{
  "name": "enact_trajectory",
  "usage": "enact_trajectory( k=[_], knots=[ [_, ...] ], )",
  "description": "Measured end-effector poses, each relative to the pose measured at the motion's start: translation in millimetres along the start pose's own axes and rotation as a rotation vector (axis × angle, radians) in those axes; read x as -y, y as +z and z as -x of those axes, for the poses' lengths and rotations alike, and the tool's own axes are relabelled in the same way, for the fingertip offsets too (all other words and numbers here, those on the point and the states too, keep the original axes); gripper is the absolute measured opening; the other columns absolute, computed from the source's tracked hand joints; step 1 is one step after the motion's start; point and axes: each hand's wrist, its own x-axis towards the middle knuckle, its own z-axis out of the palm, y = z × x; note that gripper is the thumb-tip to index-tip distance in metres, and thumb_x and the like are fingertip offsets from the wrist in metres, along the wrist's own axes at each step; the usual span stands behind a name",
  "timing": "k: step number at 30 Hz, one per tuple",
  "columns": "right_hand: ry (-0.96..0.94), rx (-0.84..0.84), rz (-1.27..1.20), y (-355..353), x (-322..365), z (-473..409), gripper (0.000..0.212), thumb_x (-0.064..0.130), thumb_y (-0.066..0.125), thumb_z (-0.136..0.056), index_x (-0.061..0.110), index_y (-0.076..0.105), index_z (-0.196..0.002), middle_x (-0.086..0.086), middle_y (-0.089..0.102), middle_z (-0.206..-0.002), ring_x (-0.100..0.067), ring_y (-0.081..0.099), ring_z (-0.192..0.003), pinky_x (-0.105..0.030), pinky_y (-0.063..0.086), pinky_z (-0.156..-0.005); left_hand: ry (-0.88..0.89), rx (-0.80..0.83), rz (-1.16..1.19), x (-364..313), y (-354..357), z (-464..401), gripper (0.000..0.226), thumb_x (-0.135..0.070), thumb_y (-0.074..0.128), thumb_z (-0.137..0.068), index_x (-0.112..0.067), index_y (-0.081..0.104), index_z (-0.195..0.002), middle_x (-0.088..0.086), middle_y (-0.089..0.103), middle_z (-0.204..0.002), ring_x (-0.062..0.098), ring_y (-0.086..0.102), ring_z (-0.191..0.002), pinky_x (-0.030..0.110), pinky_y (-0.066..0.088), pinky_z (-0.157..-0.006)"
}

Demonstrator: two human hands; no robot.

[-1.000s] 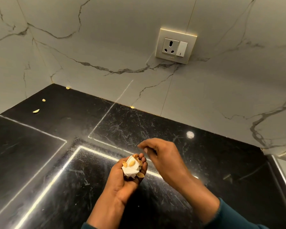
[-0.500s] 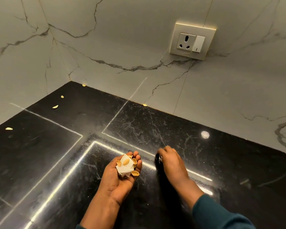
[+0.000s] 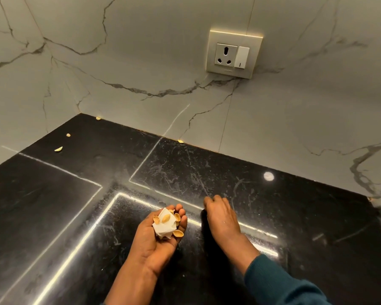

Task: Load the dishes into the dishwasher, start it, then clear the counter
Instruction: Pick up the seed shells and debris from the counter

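I am holding my left hand [image 3: 157, 237] palm up, cupping a crumpled white tissue [image 3: 164, 226] and tan nut shells [image 3: 178, 233]. My right hand [image 3: 221, 219] is resting palm down on the black counter [image 3: 207, 172], fingers bent loosely, holding nothing I can see. More shells [image 3: 58, 149] are lying far left, near the wall edge. Lots of open counter is sitting around both hands.

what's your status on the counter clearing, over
Left hand cupped, holding crumpled tissue and shells. Right hand fingertips down on black counter. Loose shells left at far left. Nothing blocking.
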Motion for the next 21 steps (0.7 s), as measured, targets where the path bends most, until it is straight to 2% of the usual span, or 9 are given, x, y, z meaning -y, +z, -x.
enact_trajectory(
  k=[4, 7, 10, 12, 15, 18, 21],
  knots=[
    [-0.010, -0.003, 0.029, 3.0, -2.8, -0.2, 0.047, -0.010, 0.050, -0.089, 0.011, 0.045, -0.131, -0.015, 0.052, -0.123, -0.030, 0.046, -0.116, -0.035, 0.043, -0.096, 0.016, -0.004, -0.003, 2.9, -0.8, 7.1, 0.023, -0.008, 0.045, -0.087, 0.006, 0.062, -0.095, 0.022, 0.069, -0.090, 0.030, 0.066, -0.079, 0.040, 0.056, -0.072],
    [-0.096, -0.057, 0.040, 8.6, -6.8, 4.1, 0.045, -0.008, 0.054, -0.087, 0.014, 0.046, -0.126, -0.011, 0.050, -0.120, -0.028, 0.047, -0.112, -0.033, 0.044, -0.088, 0.033, -0.019, 0.009, 0.3, -3.1, 14.2, 0.023, -0.007, 0.050, -0.079, 0.007, 0.063, -0.092, 0.022, 0.069, -0.089, 0.029, 0.067, -0.075, 0.038, 0.056, -0.071],
    [-0.112, -0.067, -0.049, 8.2, -14.7, 5.4, 0.027, -0.001, 0.050, -0.088, 0.017, 0.052, -0.108, -0.004, 0.046, -0.109, -0.024, 0.046, -0.105, -0.029, 0.038, -0.076, 0.063, -0.037, 0.011, -4.5, -6.4, 23.4, 0.023, -0.007, 0.052, -0.073, 0.007, 0.065, -0.087, 0.021, 0.068, -0.087, 0.029, 0.067, -0.072, 0.038, 0.056, -0.070],
    [-0.107, -0.095, -0.139, 5.5, -17.4, 4.2, 0.016, 0.001, 0.052, -0.086, 0.016, 0.055, -0.087, 0.000, 0.046, -0.093, -0.019, 0.048, -0.091, -0.026, 0.036, -0.067, 0.079, -0.050, 0.013, -7.1, -9.0, 28.2, 0.024, -0.007, 0.052, -0.073, 0.007, 0.064, -0.089, 0.022, 0.068, -0.087, 0.029, 0.066, -0.073, 0.038, 0.056, -0.069],
    [-0.051, -0.105, -0.452, -6.0, -3.5, 8.6, 0.024, 0.003, 0.060, -0.082, 0.023, 0.056, -0.070, 0.004, 0.053, -0.078, -0.011, 0.051, -0.073, -0.019, 0.037, -0.060, 0.081, -0.069, 0.025, -7.3, -11.7, 32.3, 0.023, -0.007, 0.051, -0.075, 0.008, 0.064, -0.089, 0.023, 0.068, -0.087, 0.030, 0.067, -0.071, 0.038, 0.056, -0.067],
    [-0.116, -0.084, -0.751, -28.8, 29.0, 20.1, 0.025, 0.005, 0.061, -0.084, 0.026, 0.063, -0.073, 0.005, 0.061, -0.079, -0.011, 0.060, -0.072, -0.025, 0.049, -0.062, 0.071, -0.086, 0.046, -6.6, -14.7, 31.2, 0.022, -0.007, 0.048, -0.082, 0.008, 0.062, -0.090, 0.024, 0.068, -0.085, 0.030, 0.068, -0.068, 0.039, 0.057, -0.068],
    [-0.322, -0.064, -0.817, -50.8, 59.5, 34.6, 0.023, 0.002, 0.061, -0.086, 0.024, 0.068, -0.081, 0.010, 0.062, -0.088, -0.006, 0.061, -0.081, -0.017, 0.049, -0.069, 0.070, -0.099, 0.058, -8.5, -15.5, 27.9, 0.021, -0.007, 0.049, -0.082, 0.007, 0.063, -0.088, 0.023, 0.068, -0.082, 0.029, 0.069, -0.066, 0.039, 0.057, -0.065]
  ],
)
